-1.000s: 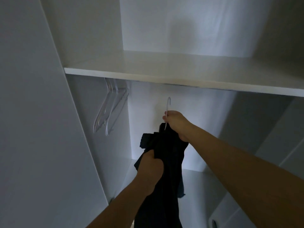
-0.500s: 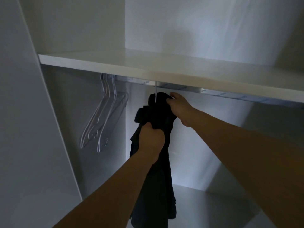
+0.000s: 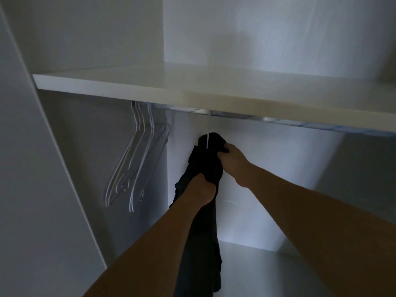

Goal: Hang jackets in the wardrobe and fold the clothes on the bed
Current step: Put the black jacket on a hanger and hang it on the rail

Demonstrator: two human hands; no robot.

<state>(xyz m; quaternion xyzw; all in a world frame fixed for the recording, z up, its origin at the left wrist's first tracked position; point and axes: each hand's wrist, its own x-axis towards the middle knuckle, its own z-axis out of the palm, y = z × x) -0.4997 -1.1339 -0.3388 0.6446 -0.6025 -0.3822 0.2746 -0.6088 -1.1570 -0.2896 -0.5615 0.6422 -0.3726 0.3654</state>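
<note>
Head view: the jacket [image 3: 205, 168], lifted from lower down, now hangs by its hook from the rail [image 3: 267, 120] under the shelf [image 3: 150, 86]; left hand [image 3: 201, 189] and right hand [image 3: 232, 161] keep their grip on its cloth, so release seems next.

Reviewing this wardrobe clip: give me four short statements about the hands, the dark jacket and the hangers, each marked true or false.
1. The dark jacket hangs from a thin white hanger hook that runs up to the metal rail. True.
2. The left hand is free. False: it grips the jacket.
3. The right hand grips the jacket near its top. True.
4. The empty white hangers hang right of the jacket. False: they hang to its left.
</note>
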